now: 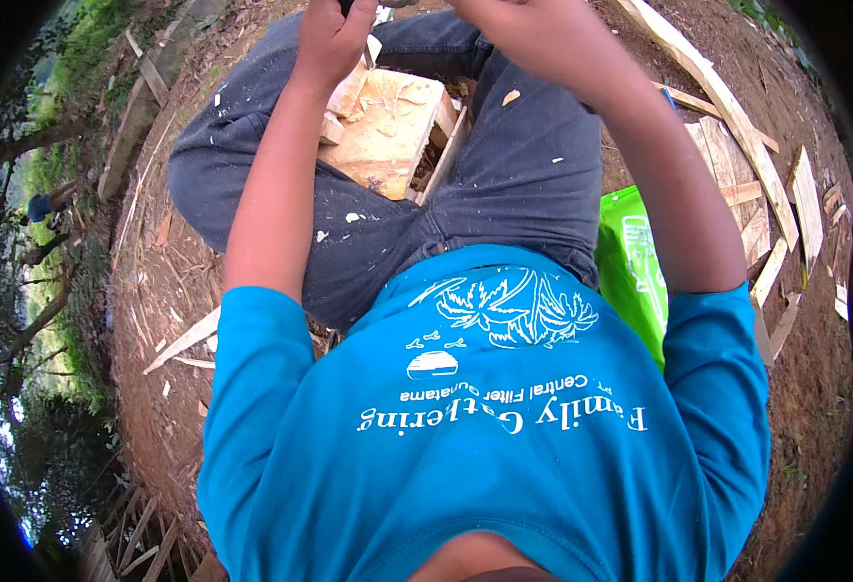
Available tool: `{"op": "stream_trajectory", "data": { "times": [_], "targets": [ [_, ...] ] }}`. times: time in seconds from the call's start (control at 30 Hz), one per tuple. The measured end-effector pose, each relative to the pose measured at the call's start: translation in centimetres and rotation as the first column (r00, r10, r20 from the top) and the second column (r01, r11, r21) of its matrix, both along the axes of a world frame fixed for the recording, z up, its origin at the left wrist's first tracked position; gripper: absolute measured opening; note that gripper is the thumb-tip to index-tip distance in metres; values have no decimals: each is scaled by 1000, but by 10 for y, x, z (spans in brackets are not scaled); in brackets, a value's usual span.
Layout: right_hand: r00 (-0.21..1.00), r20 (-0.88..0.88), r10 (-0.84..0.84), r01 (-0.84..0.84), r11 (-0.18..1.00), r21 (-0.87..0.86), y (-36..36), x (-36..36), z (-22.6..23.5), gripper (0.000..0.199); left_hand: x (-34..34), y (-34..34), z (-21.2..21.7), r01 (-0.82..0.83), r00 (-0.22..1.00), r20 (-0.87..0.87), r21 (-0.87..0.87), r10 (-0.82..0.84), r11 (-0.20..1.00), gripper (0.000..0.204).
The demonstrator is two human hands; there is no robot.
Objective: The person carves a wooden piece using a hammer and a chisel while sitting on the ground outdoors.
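One dark object [346,6] is clamped in the grip of the left hand [331,47]; for the right hand [518,21], partly cut off, the grip cannot be told. One pale board [378,131] is seen between two legs [543,165], one green bag [632,257] beside the right.

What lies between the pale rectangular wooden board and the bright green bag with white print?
In the head view, a thin pale wooden slat runs beside the board, then the person's dark grey-blue right trouser leg fills the stretch to the bag.
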State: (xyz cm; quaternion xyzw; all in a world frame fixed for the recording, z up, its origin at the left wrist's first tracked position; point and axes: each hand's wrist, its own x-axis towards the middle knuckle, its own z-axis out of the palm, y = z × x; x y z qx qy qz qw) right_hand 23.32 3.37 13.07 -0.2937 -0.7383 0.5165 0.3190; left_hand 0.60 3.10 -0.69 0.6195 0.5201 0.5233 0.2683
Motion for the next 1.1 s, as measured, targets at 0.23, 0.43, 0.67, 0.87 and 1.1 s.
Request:
{"op": "stream_trajectory", "data": {
  "times": [0.23, 0.43, 0.67, 0.87, 1.1],
  "targets": [
    [997, 70, 40, -31, 991, -129, -1, 2, 1, 46, -18, 0, -30, 77, 969, 239, -33, -66, 997, 28],
    [966, -258, -37, -24, 973, -229, 1, 15, -29, 48, -24, 6, -14, 131, 813, 569, 23, -121, 991, 13],
    [968, -251, 15, -72, 974, -216, 1, 29, -17, 49, -8, 5, -17, 27, 969, 247, -62, -11, 998, 21],
    [956, -280, -89, 41, 984, -171, -12, 21, 29, 49, 9, 2, -7, -6, 997, 74, 11, 6, 1000, 29],
    [998, 56, -8, 11, 999, -51, -1, 21, 26, 50, 9, 4, -13, -89, 991, -95, 47, 93, 995, 29]
  ]
}}
